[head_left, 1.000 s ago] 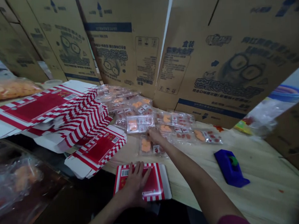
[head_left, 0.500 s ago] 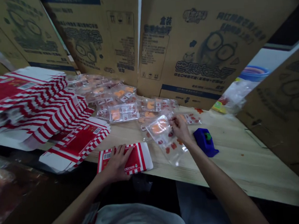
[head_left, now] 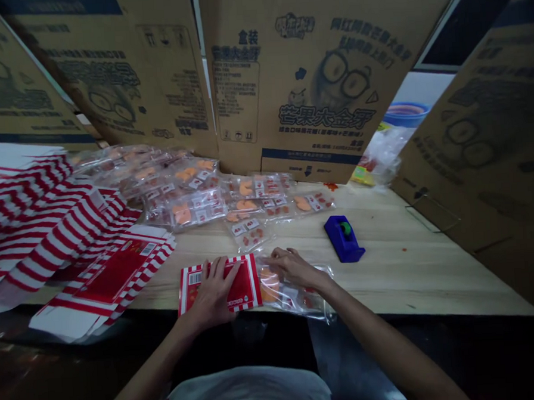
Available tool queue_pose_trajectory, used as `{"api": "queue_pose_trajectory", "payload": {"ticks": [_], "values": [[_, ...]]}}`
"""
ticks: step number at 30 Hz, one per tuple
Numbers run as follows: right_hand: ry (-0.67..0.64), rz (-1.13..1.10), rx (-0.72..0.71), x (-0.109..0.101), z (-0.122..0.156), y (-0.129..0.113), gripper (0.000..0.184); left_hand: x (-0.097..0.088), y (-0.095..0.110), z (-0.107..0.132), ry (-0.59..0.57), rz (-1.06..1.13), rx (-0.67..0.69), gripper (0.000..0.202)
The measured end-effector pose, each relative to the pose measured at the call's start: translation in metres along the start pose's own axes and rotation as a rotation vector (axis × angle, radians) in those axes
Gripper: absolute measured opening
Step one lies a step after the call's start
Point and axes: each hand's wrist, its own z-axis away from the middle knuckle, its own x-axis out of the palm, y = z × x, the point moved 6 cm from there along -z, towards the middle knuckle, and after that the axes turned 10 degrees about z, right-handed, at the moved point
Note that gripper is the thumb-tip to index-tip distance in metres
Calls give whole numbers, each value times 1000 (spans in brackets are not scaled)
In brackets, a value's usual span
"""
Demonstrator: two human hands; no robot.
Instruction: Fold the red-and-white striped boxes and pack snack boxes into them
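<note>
My left hand point(head_left: 214, 292) lies on a flat red-and-white striped carton point(head_left: 246, 287) at the table's front edge, its fingers stretched out and spread over the top. My right hand point(head_left: 292, 267) is closed on a clear plastic packet point(head_left: 290, 297) with an orange piece and small printed sachets inside. The packet's left end meets the carton's right end; whether it reaches inside is hard to make out. Behind my hands lie several similar clear packets point(head_left: 199, 206), spread and overlapping. A blue tape dispenser point(head_left: 341, 241) with a green core stands to the right of my right hand.
Flattened striped cartons point(head_left: 113, 268) are heaped at the left, overhanging the front edge. Tall printed cardboard boxes point(head_left: 319, 90) wall off the back and right. A plastic bag point(head_left: 381, 158) and a blue tub point(head_left: 406, 114) show through the gap at back right.
My right hand has brought the packet down and left from the pile to the carton's right end. My left hand stays on the carton. The view has shifted to the right.
</note>
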Motion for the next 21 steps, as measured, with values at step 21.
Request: {"api": "queue_pose_trajectory", "payload": {"ticks": [21], "values": [[471, -357, 693, 56, 98, 48, 54, 21, 0, -10, -195, 99, -12, 116]]}}
